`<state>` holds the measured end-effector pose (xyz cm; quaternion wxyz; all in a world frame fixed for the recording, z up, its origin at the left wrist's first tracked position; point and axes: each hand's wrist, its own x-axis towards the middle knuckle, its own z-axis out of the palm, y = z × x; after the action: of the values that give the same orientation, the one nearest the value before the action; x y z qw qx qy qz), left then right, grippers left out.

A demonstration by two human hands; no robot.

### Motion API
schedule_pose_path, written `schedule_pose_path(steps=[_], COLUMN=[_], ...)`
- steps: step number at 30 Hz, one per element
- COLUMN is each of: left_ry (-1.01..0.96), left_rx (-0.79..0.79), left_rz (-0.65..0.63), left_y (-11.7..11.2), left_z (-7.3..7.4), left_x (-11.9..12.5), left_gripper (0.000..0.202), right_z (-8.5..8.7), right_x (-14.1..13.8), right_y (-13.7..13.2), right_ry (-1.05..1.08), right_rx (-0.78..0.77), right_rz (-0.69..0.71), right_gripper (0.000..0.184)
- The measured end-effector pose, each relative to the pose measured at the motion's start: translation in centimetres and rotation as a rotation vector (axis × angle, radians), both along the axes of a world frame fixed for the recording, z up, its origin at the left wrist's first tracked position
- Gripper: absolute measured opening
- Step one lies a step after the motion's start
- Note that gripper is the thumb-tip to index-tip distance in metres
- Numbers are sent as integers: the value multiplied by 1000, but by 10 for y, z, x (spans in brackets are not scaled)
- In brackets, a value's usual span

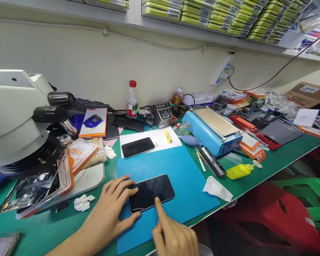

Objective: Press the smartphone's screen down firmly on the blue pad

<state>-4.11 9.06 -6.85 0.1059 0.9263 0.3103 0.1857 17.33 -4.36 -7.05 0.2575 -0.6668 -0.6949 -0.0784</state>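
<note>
A black-screened smartphone (pixel 162 185) lies face up on a blue mat (pixel 160 161), with smudges on its glass. My left hand (pixel 113 199) steadies its left end, the thumb at the near edge and the fingers about the upper left corner. With its index finger stretched out, my right hand (pixel 174 234) touches the screen near the lower edge; its other fingers are curled and hold nothing I can see. Beyond the mat, a second dark phone (pixel 138 147) rests on a white sheet (pixel 160 143) beside a yellow lighter (pixel 168 137).
A microscope (pixel 18 117) stands at the left over boxes and phone parts. To the right are a blue heating machine (pixel 212 133), a black tool (pixel 212 161), a yellow squeeze bottle (pixel 240 171) and crumpled tissue (pixel 218 188). A red-capped bottle (pixel 132 101) stands by the wall.
</note>
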Motion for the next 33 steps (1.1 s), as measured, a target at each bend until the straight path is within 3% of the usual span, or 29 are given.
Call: schedule_pose_path(steps=[3, 9, 13, 15, 19, 21, 26, 30, 33], left_ry=[0, -9, -28, -29, -31, -37, -67, -73, -75], left_rx=[-10, -18, -21, -18, 3, 16, 43, 33, 47], left_rz=[-3, 5, 1, 3, 0, -3, 6, 27, 20], left_y=[0, 0, 0, 0, 1, 1, 0, 0, 0], left_z=[0, 1, 2, 1, 1, 0, -2, -4, -6], left_x=[0, 2, 2, 1, 1, 2, 4, 4, 4], left_gripper=[43, 43, 42, 42, 42, 41, 43, 43, 43], right_z=[0, 7, 1, 3, 10, 8, -2, 8, 7], right_x=[-1, 11, -11, -7, 16, 13, -4, 23, 25], right_y=[2, 4, 8, 9, 9, 10, 15, 14, 14], right_ry=[28, 29, -47, -14, 37, -12, -52, 11, -75], right_rx=[-5, 27, 66, 52, 1, 27, 91, 3, 47], right_rz=[46, -131, -20, 16, -116, -154, 4, -136, -173], right_gripper=[52, 40, 47, 50, 41, 39, 50, 42, 39])
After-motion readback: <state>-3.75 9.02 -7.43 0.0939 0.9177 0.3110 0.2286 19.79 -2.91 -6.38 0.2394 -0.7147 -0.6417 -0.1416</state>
